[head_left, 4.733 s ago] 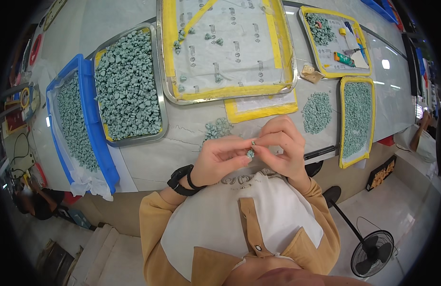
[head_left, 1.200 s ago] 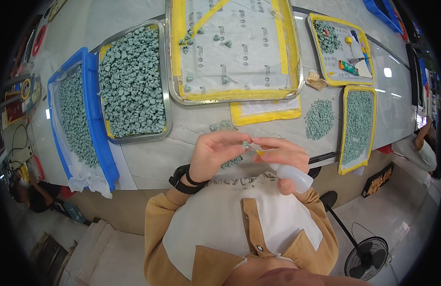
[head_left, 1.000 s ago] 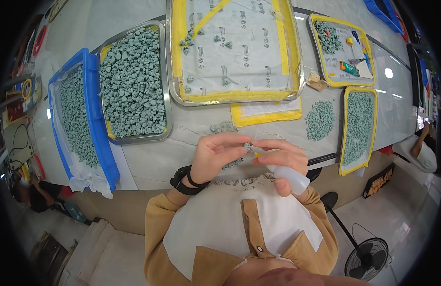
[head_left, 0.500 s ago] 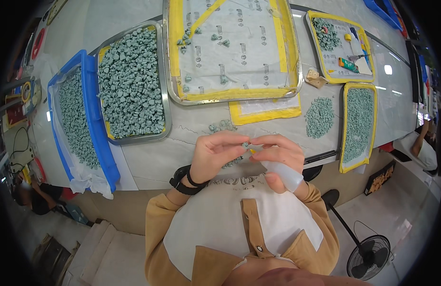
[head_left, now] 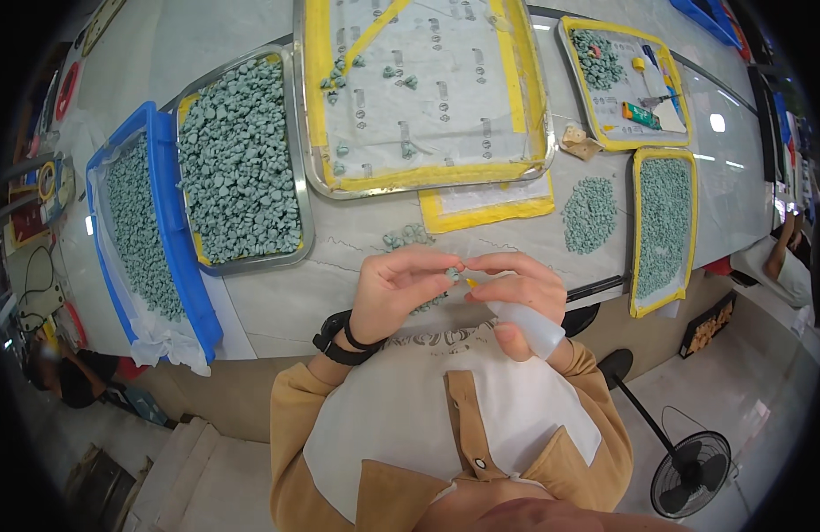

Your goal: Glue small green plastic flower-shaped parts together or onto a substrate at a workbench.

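My left hand [head_left: 394,291], with a black band at its wrist, pinches a small green piece [head_left: 452,275] between thumb and forefinger. Close against it, my right hand [head_left: 523,282] is wrapped round a translucent white squeeze bottle [head_left: 536,327]. The bottle's yellow tip [head_left: 470,283] points at the green piece. My right forefinger and the left fingertips meet just above the piece. A few loose green pieces [head_left: 408,237] lie on the table beyond my hands, and more pieces [head_left: 429,304] show partly below them.
Ahead stands a large metal tray [head_left: 428,187] with scattered pieces. Left are a filled metal tray [head_left: 305,204] and blue tray [head_left: 166,168]. Right are a pile of small pieces [head_left: 590,215], a yellow-edged tray [head_left: 637,230] and a tool tray [head_left: 596,133]. A fan [head_left: 691,474] stands lower right.
The view has shifted a little, so the trays sit slightly further left. My hands stay together, and the green piece between the left fingertips shows more plainly, with the right forefinger at it.
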Demonstrator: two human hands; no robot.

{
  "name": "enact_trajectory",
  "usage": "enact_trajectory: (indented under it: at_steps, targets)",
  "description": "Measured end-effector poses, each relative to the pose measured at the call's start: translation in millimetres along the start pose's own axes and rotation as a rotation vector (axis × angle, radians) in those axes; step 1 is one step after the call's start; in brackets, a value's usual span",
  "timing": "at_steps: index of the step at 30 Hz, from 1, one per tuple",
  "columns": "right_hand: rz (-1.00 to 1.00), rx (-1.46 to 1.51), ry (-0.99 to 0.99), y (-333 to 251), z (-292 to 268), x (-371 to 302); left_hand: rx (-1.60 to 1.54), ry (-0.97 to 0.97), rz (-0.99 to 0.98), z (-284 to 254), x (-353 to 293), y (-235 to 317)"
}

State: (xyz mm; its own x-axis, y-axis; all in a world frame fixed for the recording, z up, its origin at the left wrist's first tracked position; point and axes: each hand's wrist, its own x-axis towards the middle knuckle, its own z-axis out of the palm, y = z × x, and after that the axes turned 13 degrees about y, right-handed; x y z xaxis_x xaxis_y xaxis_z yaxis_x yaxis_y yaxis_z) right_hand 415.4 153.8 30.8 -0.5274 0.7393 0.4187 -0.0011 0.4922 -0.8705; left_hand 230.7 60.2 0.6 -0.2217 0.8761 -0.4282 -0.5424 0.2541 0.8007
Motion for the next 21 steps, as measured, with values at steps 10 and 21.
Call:
enact_trajectory:
  at_steps: [10,21]
  targets:
    - [-0.116,-0.677,-0.189,28,-32,-15,-0.045,0.051,0.202,-2,-3,-6]
    - [-0.083,-1.262,0.210,89,-152,26,0.000,0.048,0.102,3,-3,-2]
